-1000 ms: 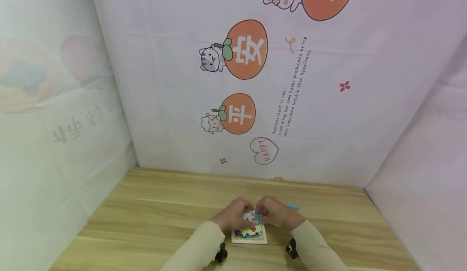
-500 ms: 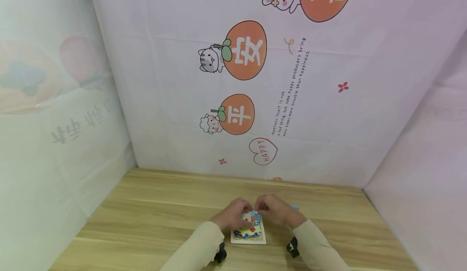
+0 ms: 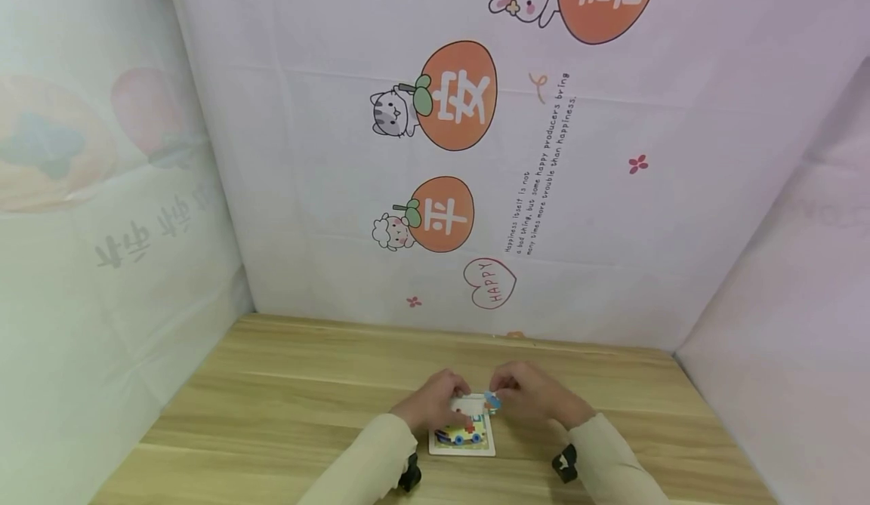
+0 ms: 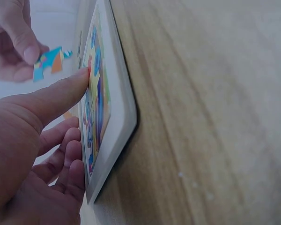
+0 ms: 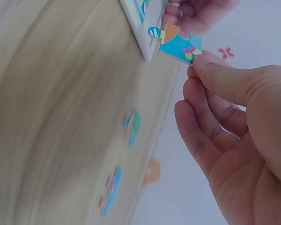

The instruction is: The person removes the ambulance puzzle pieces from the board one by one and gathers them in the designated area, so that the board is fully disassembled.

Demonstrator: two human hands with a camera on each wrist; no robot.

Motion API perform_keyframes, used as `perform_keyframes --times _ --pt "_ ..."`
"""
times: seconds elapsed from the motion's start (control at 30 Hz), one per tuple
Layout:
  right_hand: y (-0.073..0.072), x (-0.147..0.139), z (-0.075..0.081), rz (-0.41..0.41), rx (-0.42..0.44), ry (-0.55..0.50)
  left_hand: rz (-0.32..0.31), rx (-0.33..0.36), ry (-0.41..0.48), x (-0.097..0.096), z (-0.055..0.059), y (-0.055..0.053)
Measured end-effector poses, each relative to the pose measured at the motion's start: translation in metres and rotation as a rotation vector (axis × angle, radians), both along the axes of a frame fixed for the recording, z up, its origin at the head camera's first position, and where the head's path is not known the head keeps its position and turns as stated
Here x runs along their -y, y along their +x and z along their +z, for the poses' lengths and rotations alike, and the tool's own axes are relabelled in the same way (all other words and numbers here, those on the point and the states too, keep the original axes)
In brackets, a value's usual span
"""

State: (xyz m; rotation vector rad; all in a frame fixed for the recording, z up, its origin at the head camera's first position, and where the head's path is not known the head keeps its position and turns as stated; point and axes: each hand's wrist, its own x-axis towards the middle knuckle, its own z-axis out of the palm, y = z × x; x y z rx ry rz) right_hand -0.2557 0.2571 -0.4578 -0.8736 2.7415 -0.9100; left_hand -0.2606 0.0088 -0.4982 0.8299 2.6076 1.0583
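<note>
A small jigsaw puzzle tray point(image 3: 464, 453) with a white border lies on the table; its picture shows a yellow vehicle with a red cross and blue wheels. My left hand point(image 3: 433, 402) grips it, thumb on the picture and curled fingers along the far edge in the left wrist view. Between thumb and forefinger, my right hand point(image 3: 537, 393) pinches a puzzle piece point(image 5: 178, 46), blue and orange with a pink-and-yellow butterfly. The piece is held just off the tray's upper right corner. Bare white tray shows along the top, partly hidden by the left hand.
Two loose puzzle pieces lie on the wooden table point(image 3: 306, 384) in the right wrist view: one green and blue point(image 5: 133, 126), one blue with pink point(image 5: 112, 191). White printed cloth walls point(image 3: 326, 188) enclose the table at the back and both sides.
My right hand has moved right, carrying the blue puzzle piece away from the tray's upper right corner, where bare white now shows. My left hand has stayed in place on the tray.
</note>
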Motion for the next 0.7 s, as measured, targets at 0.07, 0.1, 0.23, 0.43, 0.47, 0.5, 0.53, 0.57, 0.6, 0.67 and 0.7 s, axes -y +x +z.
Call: perform_keyframes --times 0.07,0.1,0.23,0.43,0.47,0.5,0.53,0.57,0.6,0.67,0.7 --pt "0.003 -0.01 0.003 -0.008 -0.016 0.009 0.002 0.005 0.0 -0.001 0.0 0.001" --pt "0.005 -0.016 0.005 -0.017 -0.023 0.019 0.004 0.007 -0.001 -0.001 0.001 0.001" --pt "0.013 -0.041 0.015 -0.054 -0.05 0.066 0.018 0.012 -0.005 -0.001 0.0 0.003" --pt "0.021 -0.082 0.028 -0.09 -0.069 0.096 0.024 0.012 -0.005 -0.001 0.001 0.004" --pt "0.022 -0.089 0.03 -0.091 -0.074 0.098 0.023 0.012 -0.002 -0.001 0.001 0.005" --pt "0.023 -0.094 0.031 -0.106 -0.071 0.099 0.021 0.011 -0.001 -0.001 0.0 0.005" --pt "0.024 -0.1 0.032 -0.114 -0.075 0.102 0.02 0.011 0.002 -0.001 0.001 0.005" --pt "0.024 -0.105 0.033 -0.125 -0.082 0.109 0.02 0.01 0.002 -0.001 0.0 0.004" --pt "0.025 -0.11 0.032 -0.129 -0.089 0.114 0.02 0.01 0.003 -0.001 0.0 0.004" --pt "0.025 -0.118 0.03 -0.139 -0.097 0.112 0.018 0.009 0.004 -0.001 -0.001 0.003" --pt "0.025 -0.122 0.028 -0.144 -0.098 0.108 0.016 0.011 0.003 -0.001 -0.002 0.003"
